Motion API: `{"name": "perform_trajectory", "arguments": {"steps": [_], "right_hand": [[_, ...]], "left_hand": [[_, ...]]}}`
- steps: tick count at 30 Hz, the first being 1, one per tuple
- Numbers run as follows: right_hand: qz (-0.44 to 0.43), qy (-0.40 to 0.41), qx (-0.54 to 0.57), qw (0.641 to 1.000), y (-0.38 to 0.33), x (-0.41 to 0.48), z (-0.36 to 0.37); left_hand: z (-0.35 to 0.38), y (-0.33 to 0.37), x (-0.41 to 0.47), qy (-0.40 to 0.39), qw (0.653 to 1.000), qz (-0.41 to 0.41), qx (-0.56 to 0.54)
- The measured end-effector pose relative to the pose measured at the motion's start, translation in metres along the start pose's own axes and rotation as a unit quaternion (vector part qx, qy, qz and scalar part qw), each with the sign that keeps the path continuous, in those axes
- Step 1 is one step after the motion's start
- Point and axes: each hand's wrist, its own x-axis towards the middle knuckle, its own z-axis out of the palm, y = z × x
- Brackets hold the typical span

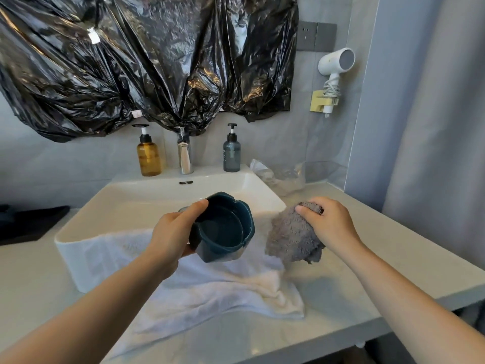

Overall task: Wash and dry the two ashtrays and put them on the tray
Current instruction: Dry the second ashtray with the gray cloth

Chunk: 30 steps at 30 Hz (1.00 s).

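My left hand grips a dark teal ashtray by its left rim, thumb over the edge, and holds it tilted above the front right of the white sink. The ashtray's hollow faces me and looks wet. To its right, my right hand clutches a bunched grey cloth just above the counter, a small gap away from the ashtray. I see only one ashtray. A black tray lies on the counter at the far left.
A white towel drapes over the sink's front edge onto the pale counter. Behind the sink stand an amber pump bottle, a chrome tap and a grey pump bottle. Crumpled clear plastic lies back right; a hairdryer hangs on the wall.
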Motion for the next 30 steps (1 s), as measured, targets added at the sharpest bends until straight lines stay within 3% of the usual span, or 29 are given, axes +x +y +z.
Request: {"name": "perform_trajectory", "arguments": {"steps": [9, 16, 20, 22, 24, 27, 30], "right_hand": [[-0.073, 0.019, 0.062, 0.995, -0.091, 0.081, 0.036], [-0.047, -0.002, 0.024, 0.999, -0.085, 0.133, 0.091], [0.027, -0.114, -0.138, 0.983, -0.047, 0.146, 0.126], [-0.006, -0.167, -0.253, 0.953, -0.04, 0.145, 0.133], [-0.055, -0.189, -0.229, 0.953, -0.043, 0.144, 0.137], [-0.076, -0.287, -0.156, 0.942, -0.047, 0.14, 0.146], [-0.093, -0.349, -0.262, 0.895, -0.045, 0.143, 0.161]], "left_hand": [[-0.041, 0.042, 0.054, 0.057, 0.997, 0.018, -0.047], [-0.067, 0.038, 0.119, 0.063, 0.997, -0.003, -0.039], [-0.067, 0.026, 0.157, 0.072, 0.997, -0.022, -0.034], [-0.064, 0.022, 0.174, 0.069, 0.997, -0.03, -0.018], [-0.06, 0.019, 0.19, 0.066, 0.997, -0.025, 0.005], [-0.052, 0.017, 0.21, 0.072, 0.997, -0.023, 0.013], [-0.043, 0.017, 0.226, 0.063, 0.998, -0.025, 0.015]]}}
